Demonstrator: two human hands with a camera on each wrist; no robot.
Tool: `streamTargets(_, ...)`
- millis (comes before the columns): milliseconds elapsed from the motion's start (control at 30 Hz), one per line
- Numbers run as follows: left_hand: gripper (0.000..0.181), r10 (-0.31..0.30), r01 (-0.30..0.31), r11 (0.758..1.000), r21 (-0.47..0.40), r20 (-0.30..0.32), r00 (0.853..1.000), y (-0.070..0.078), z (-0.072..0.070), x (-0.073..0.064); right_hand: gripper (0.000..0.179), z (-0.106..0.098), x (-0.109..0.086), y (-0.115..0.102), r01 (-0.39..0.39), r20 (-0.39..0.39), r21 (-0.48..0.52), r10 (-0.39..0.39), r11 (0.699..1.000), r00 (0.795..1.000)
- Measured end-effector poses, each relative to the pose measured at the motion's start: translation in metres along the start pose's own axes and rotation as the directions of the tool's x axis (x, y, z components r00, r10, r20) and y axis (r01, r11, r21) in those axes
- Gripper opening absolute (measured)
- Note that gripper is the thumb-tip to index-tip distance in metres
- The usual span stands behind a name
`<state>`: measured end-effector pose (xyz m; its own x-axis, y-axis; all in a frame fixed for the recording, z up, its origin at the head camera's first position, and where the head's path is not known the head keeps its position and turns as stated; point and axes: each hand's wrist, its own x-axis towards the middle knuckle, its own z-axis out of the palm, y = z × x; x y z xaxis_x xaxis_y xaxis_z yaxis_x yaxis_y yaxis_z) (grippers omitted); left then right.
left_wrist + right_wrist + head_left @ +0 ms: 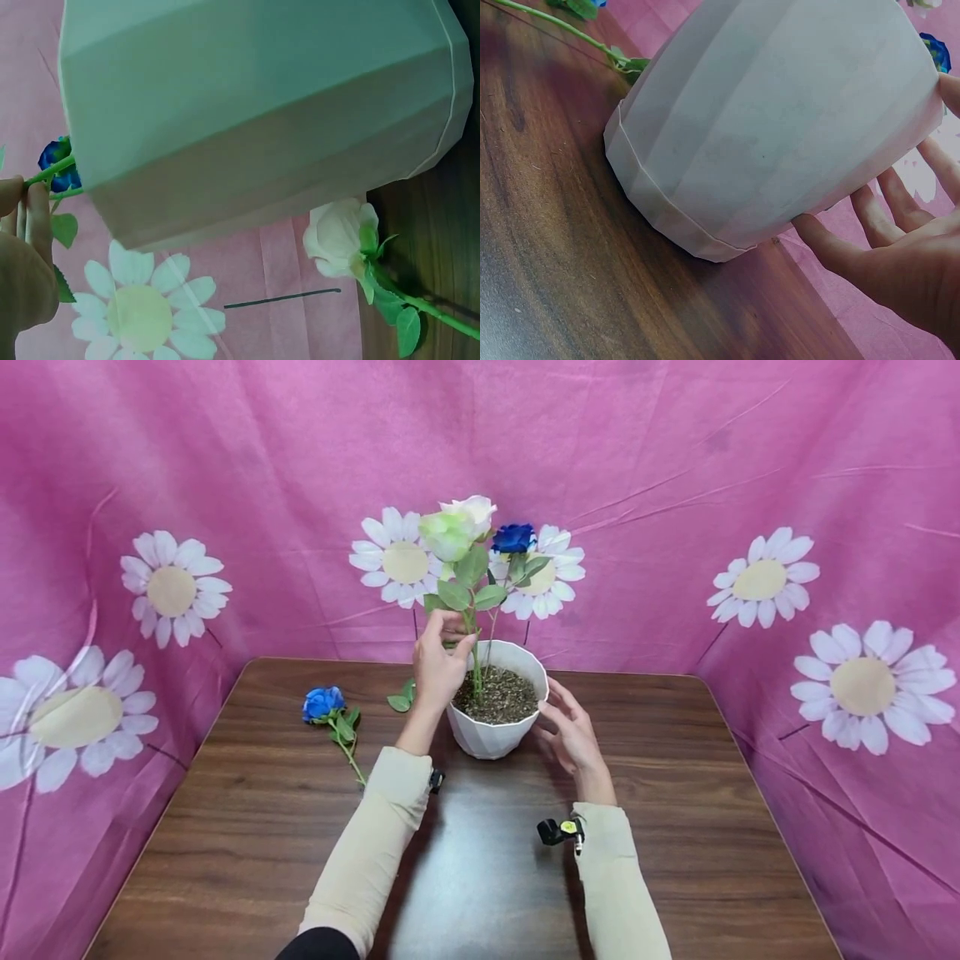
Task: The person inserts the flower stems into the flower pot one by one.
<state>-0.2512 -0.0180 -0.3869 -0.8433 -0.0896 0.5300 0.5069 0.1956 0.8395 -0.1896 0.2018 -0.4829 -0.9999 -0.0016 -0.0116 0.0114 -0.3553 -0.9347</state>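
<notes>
A white faceted flowerpot [495, 739] filled with dark, grainy soil [506, 693] stands upright on the table. Above it rise a pale green-white rose [447, 535], a white rose [476, 512] and a dark blue rose [513, 537]. My left hand [440, 664], over the pot's left rim, pinches a green rose stem [49, 171] between thumb and fingers. At the pot's right side, my right hand [572, 731] touches the outer wall with spread fingers; in the right wrist view the fingertips [806, 223] lie against the pot.
A blue rose [324, 703] lies left on the brown wooden table [675, 793]. Green leaves [402, 697] show beside my left forearm. In the left wrist view another white rose [337, 236] lies by the pot. A pink daisy-print cloth [637, 435] surrounds the table's back and sides.
</notes>
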Motion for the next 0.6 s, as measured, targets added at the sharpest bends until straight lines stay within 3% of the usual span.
streamTargets(233, 0.028, 0.085, -0.086, 0.990, 0.114, 0.010, 0.996, -0.003, 0.007, 0.001, 0.057, 0.001, 0.001, -0.003, -0.039, -0.019, 0.022, 0.039, 0.999, 0.999)
streamTargets(467, 0.025, 0.202, -0.207, 0.955, 0.212, 0.043, 0.978, -0.005, 0.013, 0.001, 0.057, 0.003, 0.001, -0.004, -0.038, -0.021, 0.035, 0.038, 0.999, 0.999)
streamTargets(600, 0.024, 0.221, -0.225, 0.943, 0.244, 0.045, 0.974, -0.008, 0.015, 0.000, 0.058, 0.003, 0.000, -0.005, -0.046, -0.024, 0.037, 0.047, 0.998, 0.999)
